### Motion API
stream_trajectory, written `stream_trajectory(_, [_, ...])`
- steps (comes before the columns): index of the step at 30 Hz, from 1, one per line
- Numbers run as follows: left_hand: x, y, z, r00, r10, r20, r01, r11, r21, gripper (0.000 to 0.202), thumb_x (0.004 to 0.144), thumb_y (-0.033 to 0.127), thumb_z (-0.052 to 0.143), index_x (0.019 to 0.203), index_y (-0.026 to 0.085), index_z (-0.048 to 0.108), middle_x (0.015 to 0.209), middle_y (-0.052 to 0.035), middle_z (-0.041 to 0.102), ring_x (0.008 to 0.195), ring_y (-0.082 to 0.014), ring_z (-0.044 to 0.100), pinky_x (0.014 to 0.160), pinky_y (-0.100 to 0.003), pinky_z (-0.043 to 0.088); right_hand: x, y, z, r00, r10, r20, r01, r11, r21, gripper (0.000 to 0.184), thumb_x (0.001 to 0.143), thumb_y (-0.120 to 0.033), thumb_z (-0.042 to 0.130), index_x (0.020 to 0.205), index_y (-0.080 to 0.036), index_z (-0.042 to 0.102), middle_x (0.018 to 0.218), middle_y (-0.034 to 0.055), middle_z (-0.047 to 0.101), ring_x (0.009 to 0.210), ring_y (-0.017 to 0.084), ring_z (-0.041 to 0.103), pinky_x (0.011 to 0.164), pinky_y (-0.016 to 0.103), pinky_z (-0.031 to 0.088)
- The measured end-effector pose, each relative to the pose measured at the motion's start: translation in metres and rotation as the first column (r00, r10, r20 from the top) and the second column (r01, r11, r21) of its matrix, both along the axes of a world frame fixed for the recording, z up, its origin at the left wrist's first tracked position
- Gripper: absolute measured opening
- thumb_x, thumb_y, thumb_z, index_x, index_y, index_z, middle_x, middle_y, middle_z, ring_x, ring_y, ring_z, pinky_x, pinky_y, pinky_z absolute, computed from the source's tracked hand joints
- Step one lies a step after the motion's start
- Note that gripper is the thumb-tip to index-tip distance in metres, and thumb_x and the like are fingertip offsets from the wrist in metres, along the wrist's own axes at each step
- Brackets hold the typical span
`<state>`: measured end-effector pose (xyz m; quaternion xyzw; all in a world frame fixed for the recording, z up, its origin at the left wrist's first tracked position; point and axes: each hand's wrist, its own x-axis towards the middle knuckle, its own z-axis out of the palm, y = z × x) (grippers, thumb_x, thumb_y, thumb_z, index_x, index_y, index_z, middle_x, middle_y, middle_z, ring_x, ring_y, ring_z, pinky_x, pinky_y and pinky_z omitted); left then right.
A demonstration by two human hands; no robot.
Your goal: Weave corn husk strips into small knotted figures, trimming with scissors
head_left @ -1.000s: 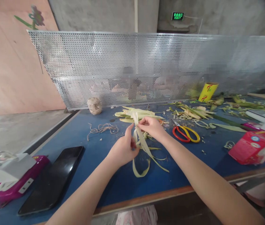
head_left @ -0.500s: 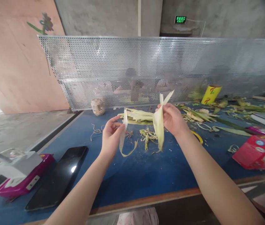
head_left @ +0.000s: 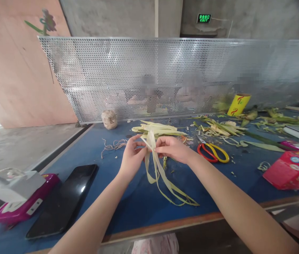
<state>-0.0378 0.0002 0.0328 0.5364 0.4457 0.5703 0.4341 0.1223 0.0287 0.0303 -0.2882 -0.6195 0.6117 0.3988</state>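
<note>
My left hand (head_left: 135,155) and my right hand (head_left: 172,149) are close together over the middle of the table. Both are closed, pinching pale strips of corn husk (head_left: 158,169) between them. The strips' long ends hang and curl down toward the table's front. Just behind my hands lies a pile of corn husks (head_left: 158,127). Red-and-yellow-handled scissors (head_left: 213,152) rest to the right of my right hand. Thin brownish strings (head_left: 114,144) lie to the left of my left hand. Small husk scraps on the table are partly hidden by my hands.
A black phone (head_left: 65,201) and a magenta power strip (head_left: 29,201) sit at the left. At the right are a red packet (head_left: 288,171), a yellow roll (head_left: 239,104) and more husks (head_left: 223,127). A perforated metal screen (head_left: 128,77) runs along the back, with people behind it.
My hands were apart, each with its own husk strip; now they meet in the middle with the strips together. My right hand has moved left and down, uncovering the scissors.
</note>
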Motion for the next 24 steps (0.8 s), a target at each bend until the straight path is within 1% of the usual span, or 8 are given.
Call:
stream_trajectory(3, [-0.0013, -0.0002, 0.0004, 0.998, -0.016, 0.062, 0.017, 1.0, -0.014, 0.049, 0.062, 0.018, 0.062, 0.109, 0.018, 0.046, 0.078, 0.0021, 0.052, 0.06, -0.0102, 0.055, 0.052, -0.024, 0.048, -0.0009, 0.0006, -0.0007, 0.998, -0.027, 0.054, 0.025, 0.999, 0.045, 0.015, 0.067, -0.022, 0.068, 0.068, -0.016, 0.054, 0.061, -0.0031, 0.058, 0.053, 0.007, 0.052, 0.055, 0.022, 0.042])
stream_trajectory(6, [-0.0021, -0.001, 0.0003, 0.995, -0.012, 0.096, 0.015, 0.999, -0.035, 0.048, 0.062, 0.017, 0.062, 0.107, 0.018, 0.047, 0.078, 0.002, 0.051, 0.061, -0.0104, 0.055, 0.053, -0.025, 0.049, -0.0028, -0.0002, 0.0001, 0.995, -0.061, 0.076, 0.057, 0.997, 0.048, 0.015, 0.067, -0.021, 0.067, 0.067, -0.016, 0.052, 0.06, -0.0029, 0.058, 0.053, 0.008, 0.053, 0.056, 0.024, 0.043])
stream_trajectory(10, [0.0001, -0.0027, -0.0009, 0.998, -0.022, 0.066, 0.028, 0.996, -0.089, 0.047, 0.062, 0.015, 0.061, 0.107, 0.019, 0.047, 0.081, 0.0012, 0.052, 0.061, -0.0113, 0.056, 0.051, -0.027, 0.051, -0.0038, -0.0014, 0.0014, 0.975, -0.128, 0.182, 0.114, 0.99, 0.086, 0.014, 0.069, -0.021, 0.064, 0.066, -0.018, 0.051, 0.058, -0.0029, 0.056, 0.053, 0.009, 0.053, 0.055, 0.025, 0.044])
stream_trajectory(12, [0.0013, -0.003, -0.0018, 0.998, -0.011, 0.058, 0.018, 0.993, -0.121, 0.044, 0.063, 0.014, 0.06, 0.105, 0.018, 0.048, 0.081, 0.0011, 0.051, 0.059, -0.0106, 0.056, 0.05, -0.026, 0.051, -0.0034, -0.0015, 0.0013, 0.965, -0.137, 0.225, 0.111, 0.986, 0.123, 0.014, 0.069, -0.022, 0.063, 0.066, -0.018, 0.051, 0.06, -0.0031, 0.055, 0.054, 0.009, 0.052, 0.056, 0.025, 0.043])
stream_trajectory(15, [0.0017, -0.0022, -0.0028, 0.998, 0.012, 0.065, -0.003, 0.991, -0.137, 0.042, 0.063, 0.013, 0.059, 0.103, 0.018, 0.048, 0.079, 0.0013, 0.05, 0.061, -0.0104, 0.055, 0.049, -0.025, 0.051, -0.0024, -0.0013, 0.0004, 0.962, -0.113, 0.25, 0.074, 0.984, 0.16, 0.014, 0.069, -0.025, 0.064, 0.068, -0.018, 0.051, 0.063, -0.0035, 0.055, 0.057, 0.01, 0.052, 0.059, 0.025, 0.042])
stream_trajectory(17, [0.0012, -0.0011, -0.0032, 0.997, 0.021, 0.074, -0.011, 0.991, -0.136, 0.042, 0.063, 0.012, 0.058, 0.103, 0.018, 0.047, 0.077, 0.0016, 0.051, 0.06, -0.0106, 0.055, 0.049, -0.025, 0.052, -0.0021, -0.0012, -0.0003, 0.96, -0.079, 0.269, 0.035, 0.986, 0.164, 0.014, 0.068, -0.025, 0.065, 0.068, -0.018, 0.052, 0.066, -0.0034, 0.055, 0.061, 0.01, 0.053, 0.062, 0.025, 0.041])
stream_trajectory(21, [-0.0002, 0.0004, -0.0023, 0.995, 0.039, 0.089, -0.031, 0.996, -0.089, 0.043, 0.063, 0.012, 0.057, 0.104, 0.016, 0.046, 0.074, 0.0022, 0.052, 0.056, -0.0101, 0.055, 0.048, -0.025, 0.052, -0.0028, -0.0013, -0.0022, 0.961, 0.024, 0.275, -0.06, 0.99, 0.125, 0.014, 0.065, -0.022, 0.066, 0.068, -0.018, 0.052, 0.075, -0.0012, 0.059, 0.073, 0.013, 0.057, 0.071, 0.026, 0.042])
stream_trajectory(24, [-0.0011, 0.0004, 0.0, 0.993, 0.066, 0.102, -0.06, 0.997, -0.058, 0.045, 0.062, 0.011, 0.058, 0.105, 0.016, 0.048, 0.077, 0.0015, 0.054, 0.056, -0.0091, 0.056, 0.048, -0.023, 0.051, -0.0033, -0.0011, -0.003, 0.948, 0.035, 0.315, -0.078, 0.989, 0.125, 0.014, 0.065, -0.022, 0.067, 0.069, -0.018, 0.053, 0.073, -0.0006, 0.06, 0.072, 0.013, 0.057, 0.07, 0.027, 0.042])
